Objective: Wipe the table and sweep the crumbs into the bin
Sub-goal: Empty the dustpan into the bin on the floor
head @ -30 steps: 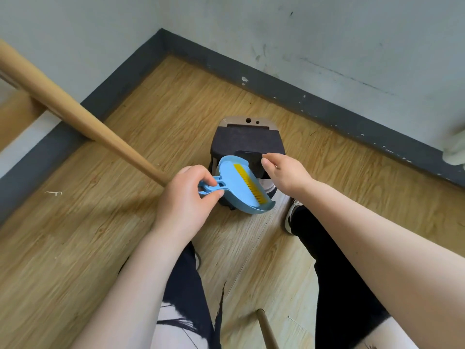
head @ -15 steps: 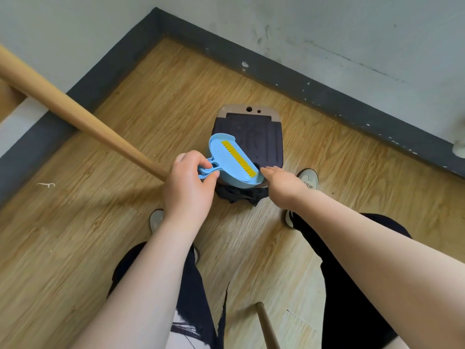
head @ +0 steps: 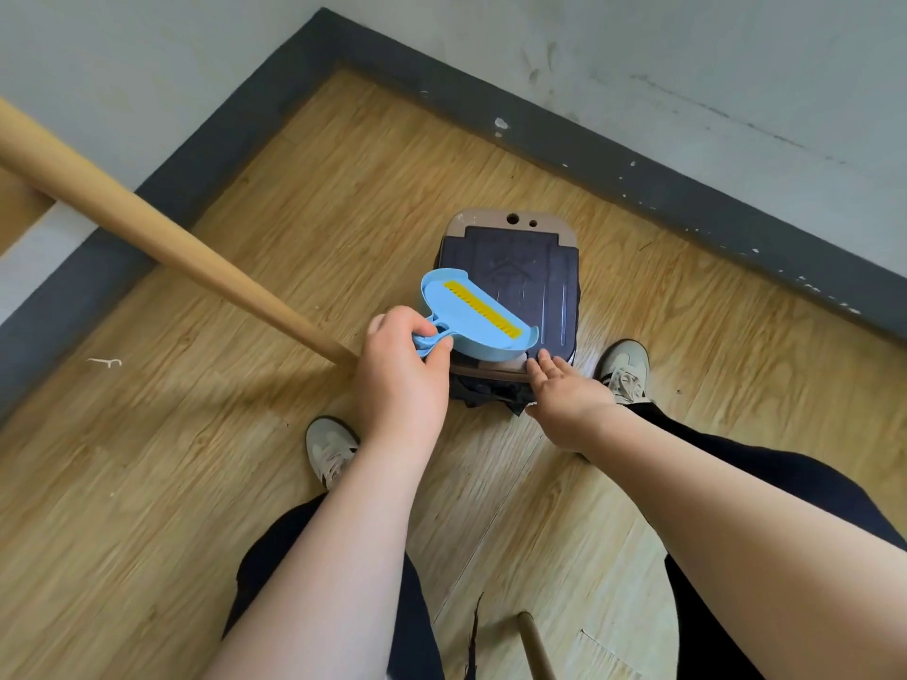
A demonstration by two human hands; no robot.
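While hovering over the bin (head: 510,282) by the wall corner, blue dustpan (head: 473,322) sits pinched by its handle in the left hand (head: 400,370), probably to dump crumbs straight in. Right hand (head: 564,385) flat, fingers straight, touching the lid's front edge, maybe opening or shutting it. Dustpan's long axis runs upper-left to lower-right, handle toward the body.

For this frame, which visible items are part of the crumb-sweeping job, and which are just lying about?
In use:
- blue dustpan with yellow brush, gripped by the left hand
- bin, lid down
- right hand, fingers straight at the bin's front edge

Lying about:
- wooden pole
- small white scrap on the floor
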